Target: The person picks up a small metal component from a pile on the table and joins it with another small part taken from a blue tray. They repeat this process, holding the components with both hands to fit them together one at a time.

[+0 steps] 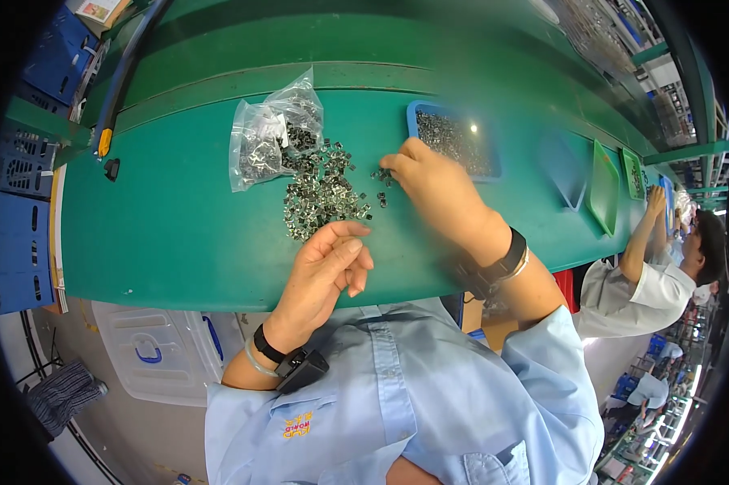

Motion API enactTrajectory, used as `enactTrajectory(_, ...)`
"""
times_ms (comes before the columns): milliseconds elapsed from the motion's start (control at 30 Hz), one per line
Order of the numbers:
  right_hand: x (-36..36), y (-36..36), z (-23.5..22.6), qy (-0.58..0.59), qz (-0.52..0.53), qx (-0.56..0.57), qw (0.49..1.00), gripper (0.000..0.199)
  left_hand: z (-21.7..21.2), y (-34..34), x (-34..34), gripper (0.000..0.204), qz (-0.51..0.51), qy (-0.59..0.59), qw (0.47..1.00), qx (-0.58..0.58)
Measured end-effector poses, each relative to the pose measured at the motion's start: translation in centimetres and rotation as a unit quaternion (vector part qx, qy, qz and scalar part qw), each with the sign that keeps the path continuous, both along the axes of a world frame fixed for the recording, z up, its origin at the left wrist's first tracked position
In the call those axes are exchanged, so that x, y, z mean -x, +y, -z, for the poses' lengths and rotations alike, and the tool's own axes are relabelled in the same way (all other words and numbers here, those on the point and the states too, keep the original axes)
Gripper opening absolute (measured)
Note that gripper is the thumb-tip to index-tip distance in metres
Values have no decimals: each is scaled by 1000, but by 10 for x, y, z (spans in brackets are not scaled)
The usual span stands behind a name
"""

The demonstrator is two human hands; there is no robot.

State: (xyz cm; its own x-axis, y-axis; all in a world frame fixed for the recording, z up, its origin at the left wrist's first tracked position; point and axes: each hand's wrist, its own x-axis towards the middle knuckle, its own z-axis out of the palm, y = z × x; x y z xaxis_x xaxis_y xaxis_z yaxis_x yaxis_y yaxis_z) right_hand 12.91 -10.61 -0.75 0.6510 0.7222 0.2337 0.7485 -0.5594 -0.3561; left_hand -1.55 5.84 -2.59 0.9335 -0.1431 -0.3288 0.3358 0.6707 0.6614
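A spread-out pile of small black and silver metal parts (324,196) lies on the green tabletop, spilling from the mouth of a clear plastic bag (255,149) that still holds more of them. My left hand (320,267) hovers at the pile's near edge, palm turned inward, fingers loosely bent and apart, with nothing visible in it. Right of the pile, the fingers of my right hand (437,190) are pinched together low over a few loose parts (382,196). What they grip, if anything, is hidden. Just beyond that hand sits a blue tray (413,121) filled with similar small parts.
To the right are another blue tray (562,174), a green tray (603,190) and a smaller green tray (631,174). A co-worker (639,283) sits at the far right. Blue crates (17,250) stand at left; a clear lidded bin (150,347) is below the table.
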Motion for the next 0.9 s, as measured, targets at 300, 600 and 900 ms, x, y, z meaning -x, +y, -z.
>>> enactTrajectory(300,-11,5,-8,-132,-33,177,975,15,4,1,2,19,5,-1,1000,12)
enactTrajectory(600,-32,-6,-25,-133,-41,63,988,13,6,2,2,17,1,-8,1000,23)
enactTrajectory(900,-23,10,-13,-204,-24,209,956,14,7,3,2,17,8,-16,999,34)
